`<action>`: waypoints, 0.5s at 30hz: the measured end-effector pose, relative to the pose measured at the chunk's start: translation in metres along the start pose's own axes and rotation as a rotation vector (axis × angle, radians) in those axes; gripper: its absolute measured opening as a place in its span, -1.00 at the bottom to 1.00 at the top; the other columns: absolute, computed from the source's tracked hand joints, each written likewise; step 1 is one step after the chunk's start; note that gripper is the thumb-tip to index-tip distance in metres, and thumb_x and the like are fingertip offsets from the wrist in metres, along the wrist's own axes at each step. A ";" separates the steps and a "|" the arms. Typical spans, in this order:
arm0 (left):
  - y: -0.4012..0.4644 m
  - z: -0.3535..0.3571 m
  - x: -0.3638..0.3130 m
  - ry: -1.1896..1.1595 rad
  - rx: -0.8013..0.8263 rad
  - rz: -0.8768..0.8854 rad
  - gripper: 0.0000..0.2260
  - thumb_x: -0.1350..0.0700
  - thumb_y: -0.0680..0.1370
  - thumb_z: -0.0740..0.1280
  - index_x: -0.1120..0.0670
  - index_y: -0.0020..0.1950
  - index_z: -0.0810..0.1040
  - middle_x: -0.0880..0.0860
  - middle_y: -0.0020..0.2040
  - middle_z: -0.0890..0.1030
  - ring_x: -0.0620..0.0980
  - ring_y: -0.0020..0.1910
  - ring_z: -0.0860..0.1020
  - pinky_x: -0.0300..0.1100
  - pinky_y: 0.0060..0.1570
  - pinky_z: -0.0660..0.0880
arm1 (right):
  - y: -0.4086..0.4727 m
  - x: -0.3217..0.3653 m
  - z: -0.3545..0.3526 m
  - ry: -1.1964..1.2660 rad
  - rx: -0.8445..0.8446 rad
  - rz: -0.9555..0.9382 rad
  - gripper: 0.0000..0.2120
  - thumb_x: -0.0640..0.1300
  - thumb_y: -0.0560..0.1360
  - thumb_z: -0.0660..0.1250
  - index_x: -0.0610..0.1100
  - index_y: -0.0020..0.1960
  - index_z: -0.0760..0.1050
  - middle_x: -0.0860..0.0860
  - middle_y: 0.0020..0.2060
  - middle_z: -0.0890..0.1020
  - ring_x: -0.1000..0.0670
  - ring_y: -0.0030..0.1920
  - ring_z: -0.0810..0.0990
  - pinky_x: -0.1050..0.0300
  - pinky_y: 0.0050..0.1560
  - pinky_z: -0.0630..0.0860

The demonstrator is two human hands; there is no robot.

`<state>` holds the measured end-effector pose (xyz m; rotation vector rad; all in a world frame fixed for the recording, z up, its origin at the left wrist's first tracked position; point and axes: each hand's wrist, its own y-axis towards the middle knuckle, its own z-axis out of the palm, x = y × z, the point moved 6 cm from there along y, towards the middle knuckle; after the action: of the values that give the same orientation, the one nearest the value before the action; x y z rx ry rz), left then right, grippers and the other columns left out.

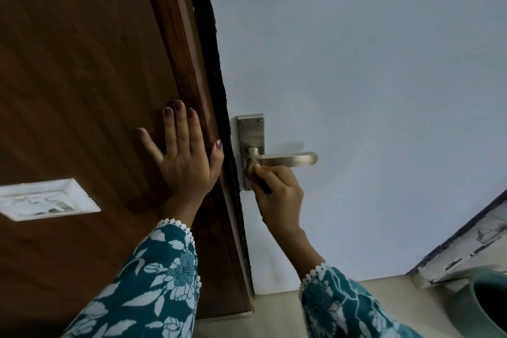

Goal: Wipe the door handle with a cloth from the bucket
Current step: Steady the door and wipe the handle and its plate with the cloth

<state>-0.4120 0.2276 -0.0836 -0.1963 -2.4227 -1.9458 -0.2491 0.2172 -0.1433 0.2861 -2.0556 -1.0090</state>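
Note:
A brushed-metal lever door handle (288, 158) on its backplate (251, 132) is fixed to the pale blue door (370, 77). My right hand (277, 192) is closed just under the handle's neck, fingertips touching the metal. A small dark strip of cloth (265, 188) shows between its fingers; the rest of it is hidden in the fist. My left hand (182, 156) lies flat on the brown wooden panel (82, 77) left of the door edge, fingers spread, holding nothing.
The rim of a grey-green bucket (466, 307) shows at the bottom right on the beige floor. A white switch plate (46, 199) sits on the brown panel at left. A worn white ledge (466, 250) runs along the right.

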 end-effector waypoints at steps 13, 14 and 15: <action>-0.001 0.001 0.001 0.000 0.016 -0.005 -0.39 -0.07 0.60 0.09 0.10 0.55 -0.09 -0.04 0.57 -0.18 -0.02 0.55 -0.09 0.21 0.43 -0.19 | 0.007 -0.015 -0.023 -0.005 -0.083 0.130 -0.75 -0.25 0.31 0.53 -0.20 -0.02 0.67 -0.06 -0.23 0.65 0.05 -0.21 0.58 0.44 -0.17 0.43; -0.002 0.001 0.001 -0.002 0.016 -0.006 -0.39 -0.07 0.61 0.09 0.10 0.55 -0.09 -0.04 0.57 -0.19 -0.02 0.55 -0.09 0.20 0.43 -0.19 | 0.006 -0.008 -0.017 -0.015 -0.070 0.088 -0.76 -0.24 0.31 0.53 -0.20 -0.02 0.67 -0.05 -0.23 0.65 0.07 -0.20 0.58 0.46 -0.16 0.42; -0.002 0.000 0.000 -0.002 0.015 -0.006 -0.39 -0.07 0.61 0.09 0.10 0.55 -0.09 -0.04 0.57 -0.19 -0.03 0.55 -0.10 0.20 0.43 -0.19 | 0.005 -0.003 -0.011 -0.024 -0.063 0.046 -0.77 -0.23 0.32 0.53 -0.20 -0.02 0.67 -0.05 -0.23 0.66 0.06 -0.20 0.59 0.45 -0.16 0.43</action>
<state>-0.4127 0.2271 -0.0852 -0.1912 -2.4416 -1.9297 -0.2386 0.2160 -0.1371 0.1945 -2.0384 -1.0514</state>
